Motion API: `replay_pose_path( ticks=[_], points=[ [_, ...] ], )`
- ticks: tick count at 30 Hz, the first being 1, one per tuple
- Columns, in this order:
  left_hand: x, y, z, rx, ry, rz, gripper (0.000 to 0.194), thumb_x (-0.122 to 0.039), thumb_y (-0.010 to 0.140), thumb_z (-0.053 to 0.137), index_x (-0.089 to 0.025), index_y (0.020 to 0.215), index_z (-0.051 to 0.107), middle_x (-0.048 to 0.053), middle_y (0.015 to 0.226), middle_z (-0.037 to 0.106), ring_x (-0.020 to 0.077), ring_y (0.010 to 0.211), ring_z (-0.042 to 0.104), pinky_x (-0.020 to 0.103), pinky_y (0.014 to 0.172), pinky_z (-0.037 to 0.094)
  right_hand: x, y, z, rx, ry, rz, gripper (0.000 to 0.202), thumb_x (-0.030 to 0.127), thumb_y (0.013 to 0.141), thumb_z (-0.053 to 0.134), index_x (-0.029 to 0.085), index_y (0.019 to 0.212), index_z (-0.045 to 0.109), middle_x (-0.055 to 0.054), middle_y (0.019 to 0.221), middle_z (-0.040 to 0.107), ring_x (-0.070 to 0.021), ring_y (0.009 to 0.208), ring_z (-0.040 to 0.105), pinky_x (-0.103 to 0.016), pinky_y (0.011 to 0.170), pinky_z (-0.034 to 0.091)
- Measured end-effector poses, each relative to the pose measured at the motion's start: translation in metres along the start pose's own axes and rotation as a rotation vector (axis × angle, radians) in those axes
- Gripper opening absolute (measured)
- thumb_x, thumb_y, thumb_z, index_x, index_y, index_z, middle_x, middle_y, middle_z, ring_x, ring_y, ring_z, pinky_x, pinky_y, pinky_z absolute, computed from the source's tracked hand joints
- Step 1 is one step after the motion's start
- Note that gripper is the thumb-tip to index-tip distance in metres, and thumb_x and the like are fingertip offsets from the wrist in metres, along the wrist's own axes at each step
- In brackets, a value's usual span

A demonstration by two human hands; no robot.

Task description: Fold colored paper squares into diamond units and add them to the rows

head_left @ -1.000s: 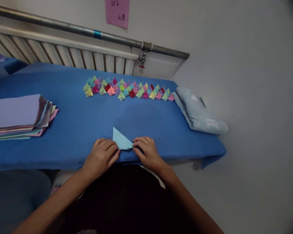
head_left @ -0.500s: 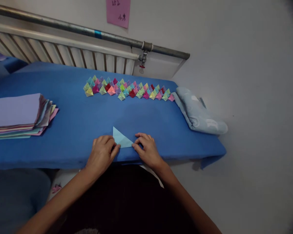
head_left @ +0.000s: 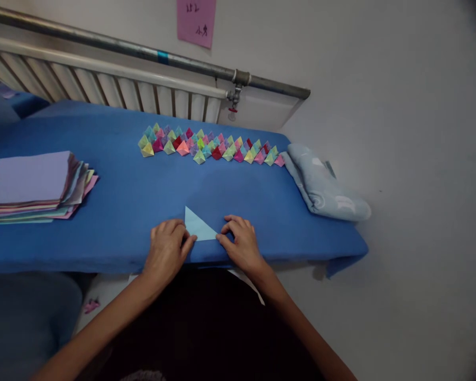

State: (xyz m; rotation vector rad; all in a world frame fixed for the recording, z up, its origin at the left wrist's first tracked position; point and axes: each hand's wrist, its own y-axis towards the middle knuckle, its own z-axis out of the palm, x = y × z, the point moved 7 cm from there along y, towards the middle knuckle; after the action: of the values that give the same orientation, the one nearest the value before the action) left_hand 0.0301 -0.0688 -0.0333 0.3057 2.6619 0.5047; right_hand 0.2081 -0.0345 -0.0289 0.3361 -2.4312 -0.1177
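Note:
A light blue paper triangle (head_left: 199, 227) lies on the blue cloth near the table's front edge, one point toward the back. My left hand (head_left: 167, 246) is closed on its left side, the thumb on the lower left part. At the right corner, the thumb and forefinger of my right hand (head_left: 240, 242) pinch the paper, with the other fingers curled. Behind them several small folded paper pieces (head_left: 216, 153) in many colours stand in close rows.
To the left is a thick stack of coloured paper (head_left: 35, 177) on the blue-covered table (head_left: 122, 196). A folded pale blue cloth (head_left: 325, 185) sits at the right end. Behind the table are a radiator (head_left: 115, 94) and a metal pipe (head_left: 206, 69).
The view has shifted slightly. Both hands stay on the paper triangle, which keeps nearly the same shape and place.

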Motion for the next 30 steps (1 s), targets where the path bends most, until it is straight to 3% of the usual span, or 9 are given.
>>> replay_pose_path(
  ticks=[4,8,11,17,22,30],
  points=[
    [-0.003,0.0,-0.003,-0.035,0.037,0.05,0.013,-0.026,0.091,0.055,-0.02,0.098,0.065,0.01,0.106,0.065,0.027,0.097,0.055,0.042,0.079,0.041,0.001,-0.001,0.001,0.011,-0.014,-0.024,0.003,0.022,0.081,0.066,0.021,0.08,0.063,-0.007,0.121,0.062,-0.0255,0.112,0.051,-0.043,0.094,0.035],
    [-0.024,0.001,0.001,0.002,0.103,0.287,0.036,-0.008,0.089,0.047,-0.029,0.114,0.064,0.006,0.116,0.066,0.0267,0.106,0.054,0.045,0.088,0.039,0.001,-0.001,0.002,0.028,-0.024,-0.029,0.001,0.023,0.082,0.064,0.023,0.083,0.065,-0.006,0.121,0.062,-0.0253,0.113,0.051,-0.043,0.094,0.034],
    [-0.033,0.0,0.007,0.078,0.106,0.394,0.044,-0.002,0.086,0.043,-0.026,0.118,0.062,0.006,0.118,0.068,0.0243,0.101,0.058,0.046,0.093,0.037,0.001,0.0,0.002,0.034,-0.036,-0.017,0.002,0.022,0.082,0.064,0.022,0.084,0.065,-0.006,0.121,0.062,-0.0249,0.112,0.051,-0.043,0.094,0.034],
    [-0.027,0.0,0.009,0.135,0.11,0.35,0.05,-0.001,0.084,0.041,-0.024,0.123,0.061,0.007,0.123,0.067,0.0256,0.1,0.06,0.047,0.092,0.036,0.002,0.001,0.002,0.038,-0.018,-0.026,0.002,0.023,0.081,0.063,0.023,0.083,0.065,-0.006,0.12,0.062,-0.0257,0.11,0.052,-0.044,0.095,0.034],
    [-0.02,-0.013,0.0,0.131,0.178,0.346,0.055,0.003,0.08,0.041,-0.021,0.126,0.06,0.006,0.131,0.064,0.0273,0.106,0.059,0.048,0.094,0.035,0.003,0.002,0.002,0.071,-0.05,-0.013,0.005,0.022,0.082,0.063,0.022,0.086,0.065,-0.006,0.122,0.061,-0.0262,0.112,0.05,-0.044,0.095,0.034],
    [-0.006,-0.046,-0.014,0.052,0.179,0.333,0.056,0.002,0.083,0.036,-0.019,0.13,0.058,0.01,0.131,0.063,0.0275,0.114,0.057,0.047,0.095,0.039,0.032,0.007,0.006,0.212,-0.197,-0.127,0.025,0.013,0.086,0.049,0.018,0.107,0.062,-0.009,0.101,0.066,-0.022,0.093,0.057,-0.037,0.084,0.041]
  ],
)
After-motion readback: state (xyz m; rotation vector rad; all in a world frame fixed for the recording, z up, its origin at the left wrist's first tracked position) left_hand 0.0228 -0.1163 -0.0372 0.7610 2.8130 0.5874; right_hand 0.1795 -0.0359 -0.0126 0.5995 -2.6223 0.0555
